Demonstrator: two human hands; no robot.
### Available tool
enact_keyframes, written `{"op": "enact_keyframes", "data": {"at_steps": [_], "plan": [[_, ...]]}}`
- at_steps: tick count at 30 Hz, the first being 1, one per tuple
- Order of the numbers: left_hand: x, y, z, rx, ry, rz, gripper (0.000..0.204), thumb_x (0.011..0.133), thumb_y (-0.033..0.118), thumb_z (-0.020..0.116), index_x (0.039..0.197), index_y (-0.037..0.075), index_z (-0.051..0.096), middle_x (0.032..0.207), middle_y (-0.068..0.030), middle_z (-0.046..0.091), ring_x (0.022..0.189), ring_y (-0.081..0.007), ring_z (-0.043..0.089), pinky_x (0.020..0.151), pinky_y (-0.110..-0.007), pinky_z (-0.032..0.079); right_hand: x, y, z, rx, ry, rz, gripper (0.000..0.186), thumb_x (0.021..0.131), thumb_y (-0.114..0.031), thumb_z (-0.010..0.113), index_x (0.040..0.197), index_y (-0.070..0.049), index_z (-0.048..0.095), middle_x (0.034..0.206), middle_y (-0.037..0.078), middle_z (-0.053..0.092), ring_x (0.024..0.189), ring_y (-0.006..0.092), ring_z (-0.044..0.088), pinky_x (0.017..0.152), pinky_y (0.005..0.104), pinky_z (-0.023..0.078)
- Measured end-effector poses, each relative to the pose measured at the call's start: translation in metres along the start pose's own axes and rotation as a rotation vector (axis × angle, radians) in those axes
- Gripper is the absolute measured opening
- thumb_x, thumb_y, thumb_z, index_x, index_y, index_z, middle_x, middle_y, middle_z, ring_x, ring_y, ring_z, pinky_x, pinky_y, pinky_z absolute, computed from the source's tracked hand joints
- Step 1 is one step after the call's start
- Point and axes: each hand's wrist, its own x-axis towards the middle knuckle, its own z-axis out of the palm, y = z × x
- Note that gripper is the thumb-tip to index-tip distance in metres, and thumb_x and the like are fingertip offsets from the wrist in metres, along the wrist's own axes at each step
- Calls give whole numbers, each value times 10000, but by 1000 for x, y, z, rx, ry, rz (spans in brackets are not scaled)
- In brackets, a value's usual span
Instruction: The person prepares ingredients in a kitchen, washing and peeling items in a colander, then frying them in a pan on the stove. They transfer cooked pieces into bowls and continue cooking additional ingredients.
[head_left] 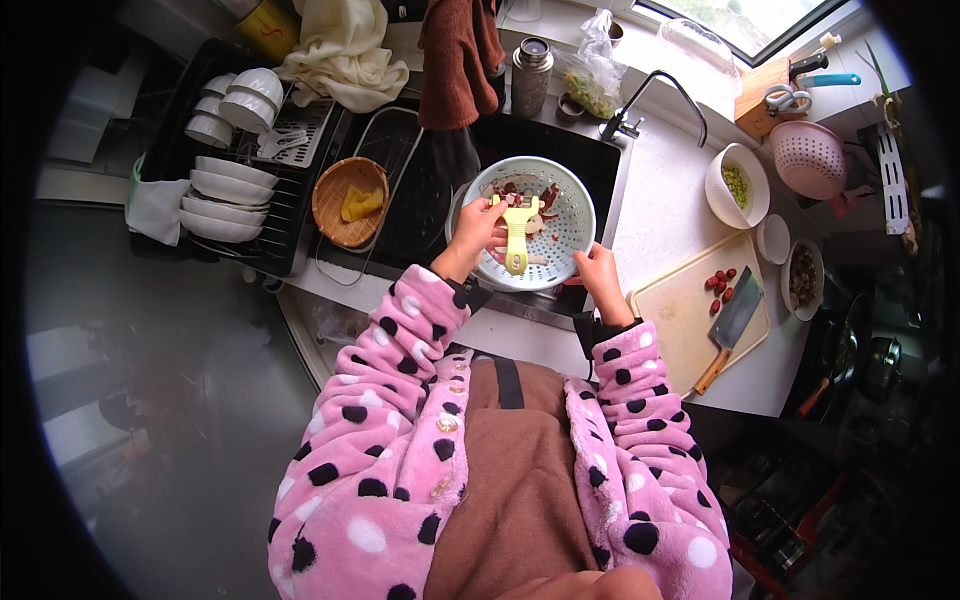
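My left hand (478, 238) is closed on a yellow-green peeler (516, 245), its head up and its handle hanging down over a pale blue colander (576, 205). Inside the colander lie pale pieces and dark red bits, partly covered by the peeler and my fingers. My right hand (600, 277) pinches the colander's rim at its lower right. Both stand over the front part of the black sink (500, 140). Whether the colander rests on anything below is hidden.
On the right counter, a cutting board (660, 300) carries a cleaver (733, 315) and several red dates (715, 283). Beyond it stand a white bowl (717, 190) of green pieces and a tap (628, 122). Left are a bamboo basket (326, 215) and a dish rack (290, 225).
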Motion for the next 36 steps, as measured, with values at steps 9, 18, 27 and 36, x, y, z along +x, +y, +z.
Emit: {"op": "enact_keyframes", "data": {"at_steps": [9,18,27,36], "plan": [[-4,6,24,1443,126,731,122,820,157,542,896,69,506,705,-181,601,655,-371,600,590,-474,480,-2,0,1,96,-3,-47,224,811,-34,481,980,83,570,775,146,634,550,190,621,428,285,523],[4,14,10,1006,80,623,201,780,145,609,921,2,595,782,-175,625,681,-308,626,613,-356,490,-4,3,-9,71,31,-10,234,813,-37,486,997,85,563,777,138,632,549,190,617,431,281,524],[-4,2,15,1252,187,781,187,823,195,572,970,81,563,829,-141,625,755,-346,594,691,-435,482,-4,5,-5,136,-13,25,231,819,-41,484,995,89,561,785,132,629,538,178,605,426,269,520],[12,1,1,252,-27,95,126,857,68,550,962,12,508,851,-93,595,691,-170,611,529,-244,501,-7,2,-5,139,-5,18,234,821,-42,480,1005,78,562,778,134,629,538,178,610,421,262,516]]}}
